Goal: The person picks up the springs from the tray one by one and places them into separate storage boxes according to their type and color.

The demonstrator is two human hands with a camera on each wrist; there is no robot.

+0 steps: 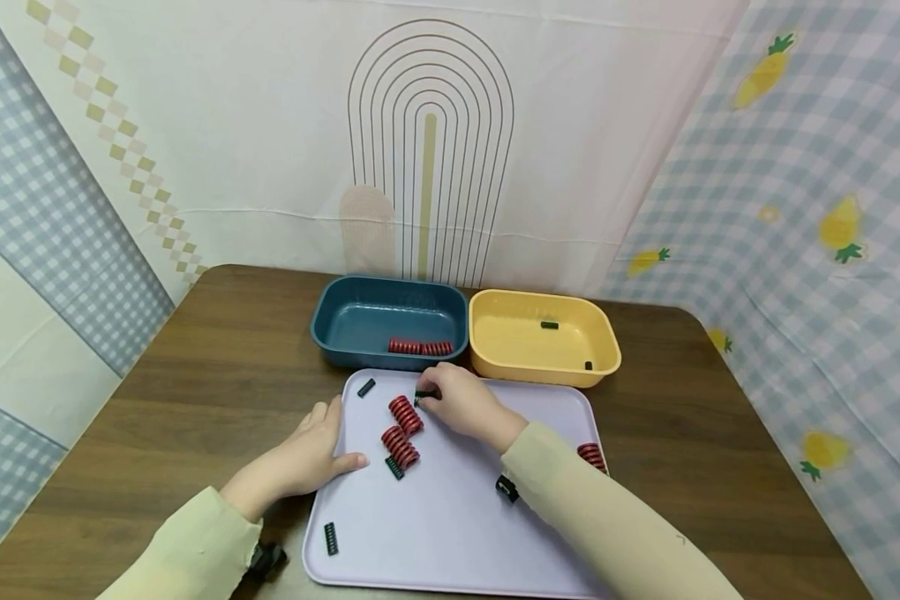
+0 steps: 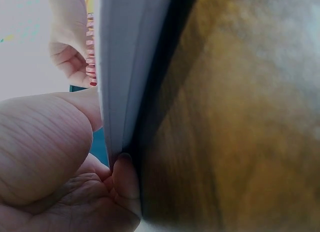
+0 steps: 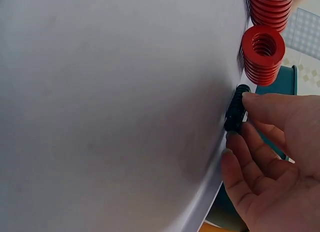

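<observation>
My right hand (image 1: 465,400) pinches a small dark green spring (image 3: 236,109) between thumb and fingers, low over the far part of the lilac tray (image 1: 450,533). Two thick red springs (image 1: 405,414) lie just left of that hand, with a green spring (image 1: 394,467) close by the nearer one. On the tray's left edge, my left hand (image 1: 307,450) holds the rim, thumb over the inside and fingers along the outside. Another green spring (image 1: 367,387) lies in the far left corner, and one more (image 1: 332,538) near the front left.
Behind the tray stand a dark blue bin (image 1: 360,287) with red springs (image 1: 420,347) inside and a yellow bin (image 1: 502,321) holding two small green springs (image 1: 549,325). At the tray's right edge a red spring (image 1: 591,456) is partly hidden by my right sleeve.
</observation>
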